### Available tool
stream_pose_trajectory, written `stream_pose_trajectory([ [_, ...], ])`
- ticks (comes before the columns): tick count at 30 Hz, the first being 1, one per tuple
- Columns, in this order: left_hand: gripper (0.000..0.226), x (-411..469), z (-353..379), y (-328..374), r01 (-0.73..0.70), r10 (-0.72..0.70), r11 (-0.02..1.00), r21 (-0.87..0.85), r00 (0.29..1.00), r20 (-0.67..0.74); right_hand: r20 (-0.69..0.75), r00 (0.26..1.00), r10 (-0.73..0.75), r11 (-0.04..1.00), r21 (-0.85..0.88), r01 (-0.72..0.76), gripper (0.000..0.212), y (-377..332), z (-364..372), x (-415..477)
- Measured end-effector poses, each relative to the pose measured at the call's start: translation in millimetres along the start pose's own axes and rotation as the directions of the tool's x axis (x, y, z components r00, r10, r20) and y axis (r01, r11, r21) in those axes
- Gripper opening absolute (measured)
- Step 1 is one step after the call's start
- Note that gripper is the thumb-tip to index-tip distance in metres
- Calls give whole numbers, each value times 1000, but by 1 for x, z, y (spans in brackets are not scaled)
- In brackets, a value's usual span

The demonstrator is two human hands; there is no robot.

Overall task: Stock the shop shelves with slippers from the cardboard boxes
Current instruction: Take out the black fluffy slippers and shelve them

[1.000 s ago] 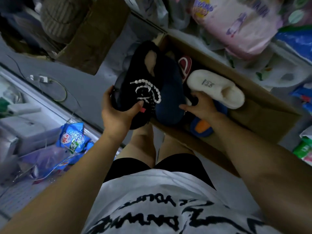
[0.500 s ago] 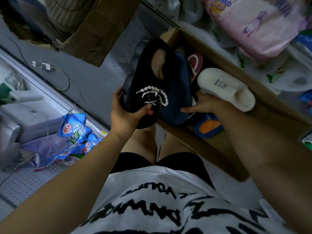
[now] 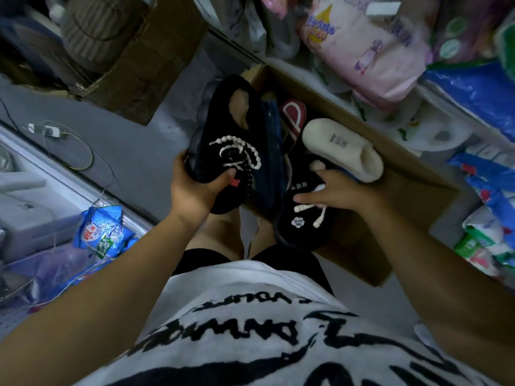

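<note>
Grey shop floor is seen below, with the cardboard box (image 3: 404, 174) lying open just beyond both hands. The hands are kept apart. A black beaded slipper (image 3: 223, 140) is clamped in the left hand (image 3: 192, 190), heel pointing away, with a navy slipper (image 3: 270, 162) pressed against its right-hand side. What looks like its mate, a second black slipper (image 3: 303, 218), is gripped by the right hand (image 3: 334, 190) over the box's near wall, its long axis roughly parallel and its toe towards the body. A white slipper (image 3: 342, 146) is left just beyond the right fingers. Pairing is judged next, so the gap must be closed sideways.
</note>
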State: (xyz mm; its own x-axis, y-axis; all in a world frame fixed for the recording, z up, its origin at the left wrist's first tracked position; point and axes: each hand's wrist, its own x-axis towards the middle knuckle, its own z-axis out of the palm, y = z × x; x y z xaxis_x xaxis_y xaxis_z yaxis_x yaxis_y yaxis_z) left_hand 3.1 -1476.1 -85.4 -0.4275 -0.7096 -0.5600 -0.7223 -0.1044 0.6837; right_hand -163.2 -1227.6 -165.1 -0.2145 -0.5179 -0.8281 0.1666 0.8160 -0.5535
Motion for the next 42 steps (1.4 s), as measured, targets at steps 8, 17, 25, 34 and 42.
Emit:
stream_pose_trajectory([
  [8, 71, -11, -18, 19, 78, -71, 988, -130, 996, 59, -150, 987, -54, 994, 86, 68, 29, -47, 15, -67],
  [17, 88, -1, -86, 14, 255, -183, 956, -148, 907, 380, -315, 948, -49, 958, 254, 134, 48, -106, 74, -89],
  [25, 105, 41, -168, -13, 219, -223, 973, 73, 814, 536, -587, 792, 169, 861, 479, 172, 52, -153, 204, -67],
  [34, 99, 76, -221, -7, 200, -216, 975, 98, 742, 634, -495, 758, 425, 501, 826, 258, 112, -203, 282, -63],
  [42, 93, 86, -224, 19, 185, -136, 983, -13, 765, 630, -505, 814, 287, 521, 795, 310, 100, -228, 248, -73],
])
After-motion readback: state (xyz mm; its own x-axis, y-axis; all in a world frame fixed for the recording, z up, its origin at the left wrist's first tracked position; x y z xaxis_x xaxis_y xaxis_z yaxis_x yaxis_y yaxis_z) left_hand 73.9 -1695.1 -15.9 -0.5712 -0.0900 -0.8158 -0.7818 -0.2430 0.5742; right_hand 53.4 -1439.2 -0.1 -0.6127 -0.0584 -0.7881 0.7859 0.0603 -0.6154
